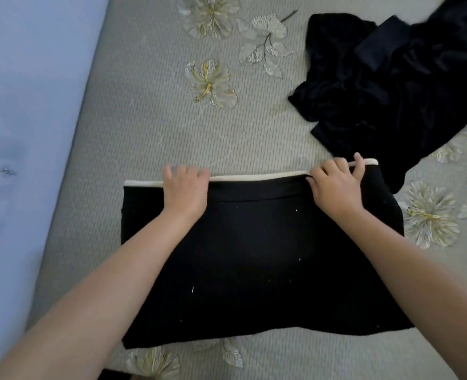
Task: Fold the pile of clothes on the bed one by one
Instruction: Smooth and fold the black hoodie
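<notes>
A black garment [254, 264] with a cream trim along its far edge lies flat and folded on the bed [144, 127]. My left hand [184, 189] rests on the far edge left of centre, fingers curled over the trim. My right hand [336, 182] sits on the same edge further right, fingers curled round the trim and pinching it. A crumpled pile of dark clothes [397, 86] lies at the upper right, its lower corner touching the folded garment's right end.
The bed has a grey-green cover with embroidered flowers [210, 83]. Its left edge runs diagonally, with a pale blue wall or floor [21, 133] beyond it. Bare cover stretches beyond the garment toward the far side.
</notes>
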`<move>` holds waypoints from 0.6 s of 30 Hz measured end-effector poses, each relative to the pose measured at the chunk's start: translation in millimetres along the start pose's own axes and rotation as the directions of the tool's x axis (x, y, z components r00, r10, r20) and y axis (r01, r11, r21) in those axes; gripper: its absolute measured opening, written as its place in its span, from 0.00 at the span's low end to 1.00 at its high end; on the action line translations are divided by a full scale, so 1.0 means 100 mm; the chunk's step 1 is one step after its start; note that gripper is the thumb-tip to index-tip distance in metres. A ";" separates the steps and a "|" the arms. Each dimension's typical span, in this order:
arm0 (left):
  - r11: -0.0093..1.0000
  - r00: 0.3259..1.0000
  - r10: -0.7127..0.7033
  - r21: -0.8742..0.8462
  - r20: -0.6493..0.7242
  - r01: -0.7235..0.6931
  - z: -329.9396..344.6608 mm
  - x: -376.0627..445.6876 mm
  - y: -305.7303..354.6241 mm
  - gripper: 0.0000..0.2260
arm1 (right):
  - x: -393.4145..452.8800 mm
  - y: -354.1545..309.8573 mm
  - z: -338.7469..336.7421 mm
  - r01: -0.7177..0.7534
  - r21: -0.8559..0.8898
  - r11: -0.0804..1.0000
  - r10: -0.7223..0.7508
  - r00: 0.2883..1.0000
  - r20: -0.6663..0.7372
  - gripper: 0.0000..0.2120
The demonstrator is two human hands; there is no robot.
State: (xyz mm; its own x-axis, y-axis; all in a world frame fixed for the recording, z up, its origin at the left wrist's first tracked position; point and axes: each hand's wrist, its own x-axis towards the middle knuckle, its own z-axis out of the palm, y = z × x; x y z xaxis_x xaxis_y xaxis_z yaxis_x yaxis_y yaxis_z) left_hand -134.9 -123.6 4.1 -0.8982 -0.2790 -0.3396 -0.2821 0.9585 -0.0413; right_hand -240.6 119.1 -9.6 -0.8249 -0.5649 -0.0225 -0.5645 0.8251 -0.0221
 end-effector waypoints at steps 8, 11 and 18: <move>0.954 0.983 -0.180 -0.251 -0.043 0.164 0.76 0.02 -0.22 0.17 | -0.05 0.11 0.61 -0.178 0.119 0.977 0.167 0.981 0.099 0.20; 0.955 0.985 -0.159 -0.263 -0.071 0.135 0.78 0.07 -0.22 0.16 | 0.00 0.14 0.66 -0.192 0.171 0.966 0.173 0.977 0.124 0.20; 0.965 0.990 -0.062 -0.262 -0.126 0.027 0.59 -0.10 -0.07 0.18 | -0.17 0.00 0.36 -0.121 0.167 0.979 0.092 0.982 0.168 0.22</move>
State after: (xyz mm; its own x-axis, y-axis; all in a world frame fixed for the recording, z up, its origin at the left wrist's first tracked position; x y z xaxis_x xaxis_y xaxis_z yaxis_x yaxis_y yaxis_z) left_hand -103.9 -124.3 -47.7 -0.9143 -0.3433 -0.2150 -0.3849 0.9017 0.1970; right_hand -225.7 128.8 -45.1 -0.8566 -0.4791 -0.1916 -0.4477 0.8747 -0.1854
